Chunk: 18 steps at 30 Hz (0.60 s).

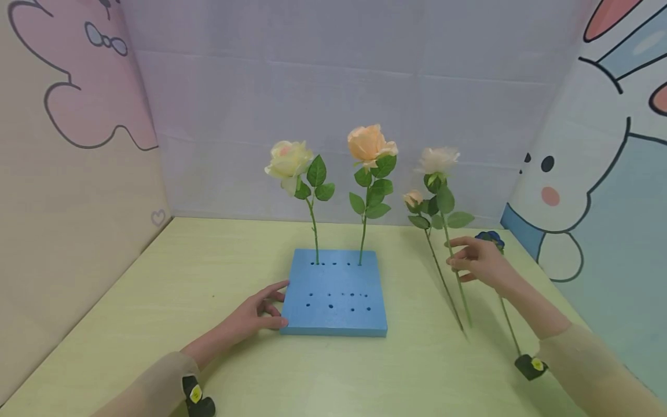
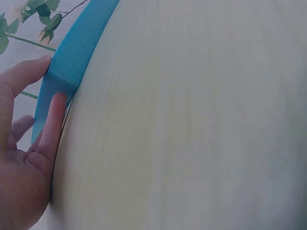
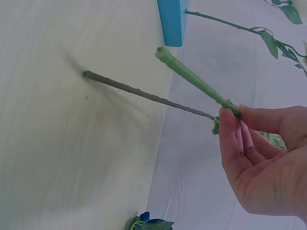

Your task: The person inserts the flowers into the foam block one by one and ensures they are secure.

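Observation:
My right hand (image 1: 479, 263) pinches the green stem of a white rose (image 1: 439, 159) between thumb and fingertips. In the right wrist view, the stem's lower end (image 3: 192, 76) sticks out past the fingertips. Close by on the left slants a small peach rose (image 1: 413, 198) on a darker stem (image 3: 148, 96). My left hand (image 1: 255, 313) touches the left edge of a blue board with holes (image 1: 339, 284), its thumb by the near corner. From the board's far row of holes rise a pale yellow rose (image 1: 289, 161) and a peach rose (image 1: 369, 145), both upright.
A dark blue flower (image 1: 491, 236) lies on the table at the right, partly behind my right hand and forearm. Behind the pale table (image 1: 219, 255) hangs a lilac cloth (image 1: 234, 116). Printed panels with a rabbit (image 1: 552, 174) and a pink figure flank it.

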Available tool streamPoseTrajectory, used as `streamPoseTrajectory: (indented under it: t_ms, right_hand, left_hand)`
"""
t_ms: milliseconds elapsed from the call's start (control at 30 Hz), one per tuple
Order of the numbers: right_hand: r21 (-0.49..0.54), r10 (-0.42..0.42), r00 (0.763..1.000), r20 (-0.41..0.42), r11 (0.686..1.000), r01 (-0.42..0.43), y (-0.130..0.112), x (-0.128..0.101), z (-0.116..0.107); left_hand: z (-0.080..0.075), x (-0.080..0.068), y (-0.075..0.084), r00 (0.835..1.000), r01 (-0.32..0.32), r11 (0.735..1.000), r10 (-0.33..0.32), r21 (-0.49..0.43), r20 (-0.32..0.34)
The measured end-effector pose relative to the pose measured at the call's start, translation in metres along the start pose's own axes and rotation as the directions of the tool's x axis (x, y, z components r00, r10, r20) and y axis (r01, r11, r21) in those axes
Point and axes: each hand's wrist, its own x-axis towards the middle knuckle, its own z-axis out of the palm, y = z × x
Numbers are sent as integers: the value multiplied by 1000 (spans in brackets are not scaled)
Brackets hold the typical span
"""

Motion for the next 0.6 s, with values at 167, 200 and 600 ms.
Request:
streamPoseTrajectory:
  t_ms: [167, 200, 600]
  right_hand:
    - [7, -4, 1000, -18, 1000, 4, -4, -1, 0]
    - [6, -3, 1000, -17, 1000, 3, -4, -1, 1]
    - [-17, -26, 1000, -7, 1000, 26, -1, -4, 5]
  left_hand:
    - [0, -1, 1, 1000, -2, 1000, 2, 0, 1]
    - [0, -1, 1, 1000, -1, 1000, 1, 0, 1]
    - [1, -2, 0, 1000, -4, 1000, 4, 9, 0]
